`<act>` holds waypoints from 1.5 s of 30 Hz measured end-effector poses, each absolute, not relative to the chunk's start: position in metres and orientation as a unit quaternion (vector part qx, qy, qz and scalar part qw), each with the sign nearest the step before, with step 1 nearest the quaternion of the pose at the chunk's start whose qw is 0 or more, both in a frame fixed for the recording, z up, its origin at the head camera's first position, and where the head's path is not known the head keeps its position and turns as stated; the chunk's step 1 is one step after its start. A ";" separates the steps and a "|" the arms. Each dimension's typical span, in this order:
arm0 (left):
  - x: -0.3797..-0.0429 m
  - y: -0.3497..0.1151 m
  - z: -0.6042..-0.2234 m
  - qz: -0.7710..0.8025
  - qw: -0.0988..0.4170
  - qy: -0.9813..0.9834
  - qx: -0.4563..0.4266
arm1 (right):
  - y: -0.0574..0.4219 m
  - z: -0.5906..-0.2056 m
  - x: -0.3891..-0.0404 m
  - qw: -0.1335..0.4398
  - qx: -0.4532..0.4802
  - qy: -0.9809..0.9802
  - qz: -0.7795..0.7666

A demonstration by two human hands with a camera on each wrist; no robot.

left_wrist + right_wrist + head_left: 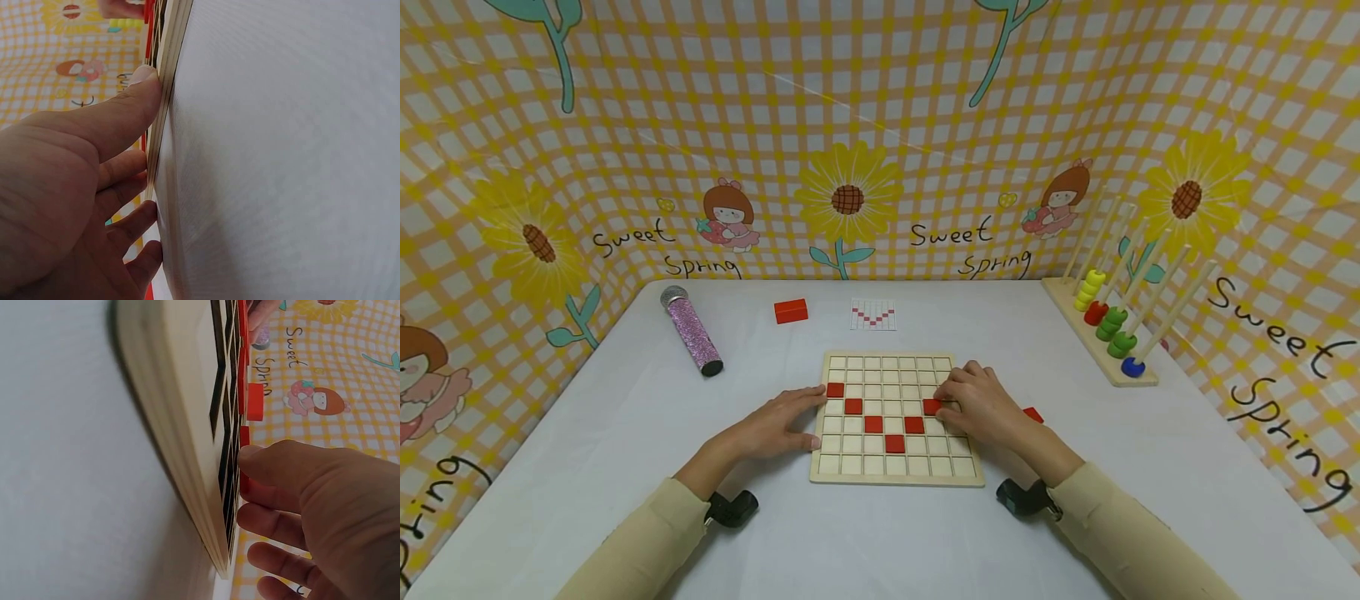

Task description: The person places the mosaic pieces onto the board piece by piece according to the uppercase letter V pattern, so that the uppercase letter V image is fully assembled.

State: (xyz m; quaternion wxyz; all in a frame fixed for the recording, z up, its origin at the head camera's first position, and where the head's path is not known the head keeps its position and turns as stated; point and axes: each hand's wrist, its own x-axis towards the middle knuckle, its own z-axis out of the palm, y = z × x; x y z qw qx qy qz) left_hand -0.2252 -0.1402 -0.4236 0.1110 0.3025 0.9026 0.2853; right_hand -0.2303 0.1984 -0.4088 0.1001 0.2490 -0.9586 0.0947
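A wooden grid board (895,481) lies flat on the white table, with red square tiles forming a V across its cells. My left hand (775,423) rests at the board's left edge, thumb and fingertips touching the rim; the left wrist view shows the thumb (128,115) against the wooden side. Over the right part of the board, my right hand (981,404) pinches a red tile (932,407) between thumb and index finger. In the right wrist view this tile (244,435) sits at the board's surface, partly hidden by the thumb.
Behind the board are a red block (791,312) and a small pattern card (873,315). A glittery pink microphone (694,332) lies at the left. A peg stand with colored beads (1112,362) stands at the right. Another red piece (1033,414) shows beside my right forearm.
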 end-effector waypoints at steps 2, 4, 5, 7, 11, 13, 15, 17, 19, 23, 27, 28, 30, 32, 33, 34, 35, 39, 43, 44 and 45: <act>-0.225 -0.140 -0.424 0.286 0.110 0.902 0.303 | 0.198 -0.409 -0.230 0.099 0.248 -0.959 0.096; -0.225 -0.140 -0.423 0.285 0.111 0.903 0.303 | 0.198 -0.408 -0.230 0.096 0.248 -0.959 0.096; -0.225 -0.140 -0.423 0.286 0.112 0.903 0.302 | 0.197 -0.408 -0.230 0.096 0.248 -0.959 0.095; -0.225 -0.140 -0.423 0.285 0.112 0.903 0.301 | 0.197 -0.408 -0.230 0.094 0.247 -0.960 0.093; -0.225 -0.141 -0.422 0.282 0.112 0.904 0.300 | 0.196 -0.407 -0.230 0.093 0.247 -0.960 0.092; -0.225 -0.141 -0.422 0.282 0.113 0.905 0.299 | 0.196 -0.407 -0.230 0.092 0.247 -0.960 0.093; -0.225 -0.141 -0.422 0.283 0.112 0.904 0.300 | 0.195 -0.407 -0.230 0.091 0.247 -0.960 0.093; -0.225 -0.141 -0.423 0.283 0.111 0.904 0.300 | 0.196 -0.407 -0.230 0.091 0.248 -0.960 0.092; -0.225 -0.141 -0.422 0.284 0.112 0.904 0.300 | 0.196 -0.407 -0.230 0.090 0.248 -0.960 0.091; -0.225 -0.141 -0.423 0.284 0.114 0.904 0.299 | 0.196 -0.407 -0.230 0.086 0.248 -0.960 0.093; -0.225 -0.141 -0.424 0.285 0.114 0.904 0.298 | 0.195 -0.407 -0.230 0.083 0.248 -0.961 0.094; -0.225 -0.141 -0.424 0.285 0.114 0.904 0.298 | 0.196 -0.407 -0.230 0.083 0.247 -0.961 0.094; -0.225 -0.141 -0.423 0.286 0.114 0.904 0.298 | 0.196 -0.407 -0.230 0.084 0.247 -0.961 0.095; -0.225 -0.141 -0.423 0.286 0.114 0.904 0.298 | 0.196 -0.407 -0.230 0.083 0.246 -0.961 0.096; -0.225 -0.141 -0.423 0.286 0.114 0.903 0.298 | 0.196 -0.407 -0.230 0.083 0.245 -0.961 0.096; -0.225 -0.141 -0.423 0.287 0.115 0.903 0.298 | 0.196 -0.407 -0.230 0.083 0.245 -0.961 0.097; -0.224 -0.141 -0.422 0.287 0.116 0.903 0.297 | 0.196 -0.407 -0.230 0.082 0.245 -0.961 0.098; -0.224 -0.142 -0.422 0.288 0.116 0.903 0.297 | 0.196 -0.408 -0.230 0.085 0.243 -0.961 0.098; -0.225 -0.142 -0.423 0.289 0.114 0.902 0.301 | 0.197 -0.409 -0.230 0.088 0.240 -0.962 0.097; -0.225 -0.142 -0.424 0.289 0.113 0.901 0.302 | 0.197 -0.409 -0.229 0.089 0.239 -0.962 0.096; -0.225 -0.142 -0.424 0.288 0.111 0.901 0.304 | 0.198 -0.409 -0.229 0.089 0.238 -0.963 0.094</act>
